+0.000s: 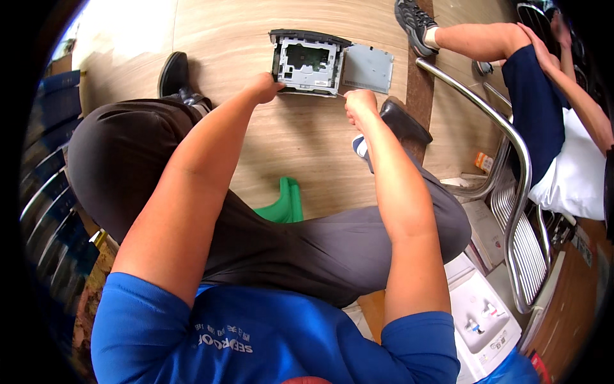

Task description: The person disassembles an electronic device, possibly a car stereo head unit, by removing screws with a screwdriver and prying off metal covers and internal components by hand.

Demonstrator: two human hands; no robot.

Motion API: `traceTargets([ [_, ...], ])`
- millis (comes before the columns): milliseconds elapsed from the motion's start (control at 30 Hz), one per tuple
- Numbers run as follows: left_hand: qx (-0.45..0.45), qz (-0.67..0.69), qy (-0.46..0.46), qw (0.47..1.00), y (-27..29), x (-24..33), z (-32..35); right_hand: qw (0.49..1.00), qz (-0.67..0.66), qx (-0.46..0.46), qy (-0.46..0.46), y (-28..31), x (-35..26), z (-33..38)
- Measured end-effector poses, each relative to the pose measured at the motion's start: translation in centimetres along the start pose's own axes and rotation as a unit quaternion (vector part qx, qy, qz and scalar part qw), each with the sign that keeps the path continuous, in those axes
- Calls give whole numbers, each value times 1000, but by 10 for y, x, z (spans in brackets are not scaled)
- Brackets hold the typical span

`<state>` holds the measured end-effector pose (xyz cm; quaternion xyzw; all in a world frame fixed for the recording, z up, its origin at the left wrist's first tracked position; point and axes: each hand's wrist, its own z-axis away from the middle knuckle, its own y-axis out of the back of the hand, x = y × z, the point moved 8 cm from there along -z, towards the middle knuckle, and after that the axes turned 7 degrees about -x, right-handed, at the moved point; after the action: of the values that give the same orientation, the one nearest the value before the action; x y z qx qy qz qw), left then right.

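Observation:
On the floor in front of me lies an opened electronic unit, with a black front panel along its far side and a silver metal frame with dark openings inside. It looks like a car stereo or disc player. A flat grey metal plate lies against its right side. My left hand is at the near left corner of the unit, its fingers closed on the edge. At the near right corner is my right hand, closed around a thin tool, maybe a screwdriver, whose slim shaft points at the unit; its handle is hidden in the fist.
A green plastic stool shows under my legs. To the right, another person sits on a metal chair, with one shoe near the plate. A white water dispenser stands at the lower right. Blue boxes line the left.

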<state>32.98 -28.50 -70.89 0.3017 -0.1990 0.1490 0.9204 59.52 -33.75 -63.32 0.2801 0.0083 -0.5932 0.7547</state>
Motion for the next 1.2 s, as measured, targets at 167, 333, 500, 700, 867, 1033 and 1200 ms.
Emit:
traceTargets([
  [167, -3, 16, 4, 1000, 2, -3, 3, 954, 283, 30, 95, -12, -32, -9],
  [333, -8, -4, 2, 1000, 1, -1, 10, 882, 407, -19, 238, -20, -48, 0],
  [500, -5, -11, 6, 1000, 0, 10, 9, 833, 466, -8, 299, -19, -49, 17],
  [700, -8, 26, 9, 1000, -2, 7, 5, 870, 400, 20, 288, -16, -49, 19],
  [867, -11, 55, -9, 998, -2, 7, 3, 911, 340, -8, 233, -6, -42, 3],
  [1033, -17, 58, -11, 998, -4, 5, -1, 845, 466, -41, 259, -19, -61, 23],
  [1200, 30, 48, -12, 998, -7, -18, -18, 773, 560, -71, 288, -24, -70, 24],
])
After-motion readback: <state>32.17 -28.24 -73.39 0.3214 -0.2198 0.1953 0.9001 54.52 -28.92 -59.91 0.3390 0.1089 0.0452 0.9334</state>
